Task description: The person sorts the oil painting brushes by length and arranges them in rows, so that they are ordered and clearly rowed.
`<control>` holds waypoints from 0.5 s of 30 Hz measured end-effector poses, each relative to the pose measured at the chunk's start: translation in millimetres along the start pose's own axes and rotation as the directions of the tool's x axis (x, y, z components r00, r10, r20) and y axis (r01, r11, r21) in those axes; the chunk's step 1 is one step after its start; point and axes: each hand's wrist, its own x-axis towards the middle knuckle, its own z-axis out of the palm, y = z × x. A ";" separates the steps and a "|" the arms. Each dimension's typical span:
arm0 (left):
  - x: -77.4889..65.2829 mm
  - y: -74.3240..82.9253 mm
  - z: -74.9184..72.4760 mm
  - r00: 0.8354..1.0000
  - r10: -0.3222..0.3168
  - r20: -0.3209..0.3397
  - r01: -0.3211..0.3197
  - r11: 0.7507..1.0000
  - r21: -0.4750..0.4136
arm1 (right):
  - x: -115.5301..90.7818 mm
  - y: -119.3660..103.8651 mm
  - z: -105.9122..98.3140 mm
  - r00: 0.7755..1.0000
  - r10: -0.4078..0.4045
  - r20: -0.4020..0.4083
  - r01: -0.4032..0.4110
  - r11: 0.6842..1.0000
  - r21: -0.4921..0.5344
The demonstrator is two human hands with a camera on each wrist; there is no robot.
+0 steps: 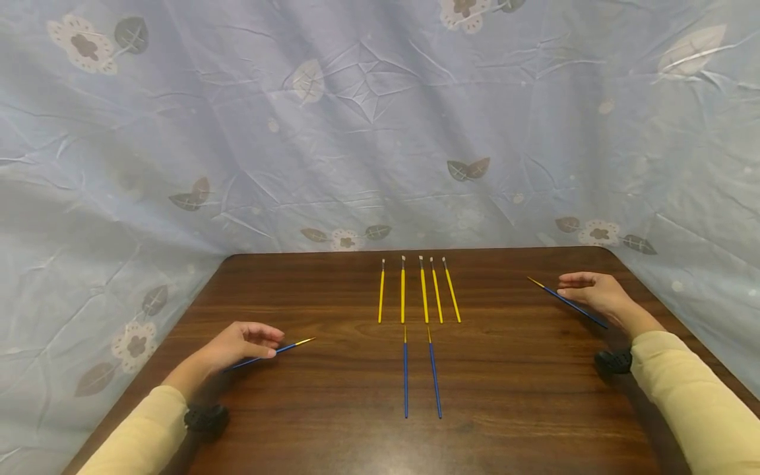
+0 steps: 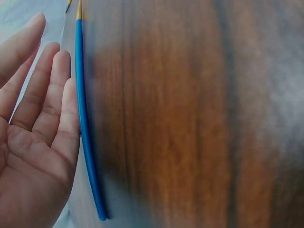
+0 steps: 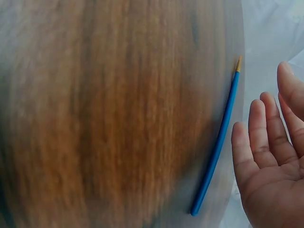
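Note:
My left hand (image 1: 240,344) hovers over a thin blue-handled paintbrush (image 1: 287,347) on the left of the table, fingers and thumb apart. In the left wrist view the palm shows bare, and that brush (image 2: 81,95) lies on the wood beside the little finger. On the far right, my right hand (image 1: 600,297) is above another blue-handled paintbrush (image 1: 549,290), its fingers loosely extended. Nothing is held in it; the right wrist view has the brush (image 3: 221,137) resting on the table alongside the hand. Both brushes have gold-coloured ferrules and fine tips.
Several yellow-handled flat paintbrushes (image 1: 402,293) lie in a row at the table's back middle, bristles away from me. Nearer are two more blue paintbrushes, one left (image 1: 406,376) and one right (image 1: 435,379). A pale floral curtain (image 1: 368,132) surrounds the brown table (image 1: 332,396).

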 end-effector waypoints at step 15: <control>2.4 -5.8 2.6 1.000 -0.006 0.005 0.006 0.998 0.059 | 11.9 4.9 8.4 1.000 0.014 -0.026 -0.017 0.995 -0.098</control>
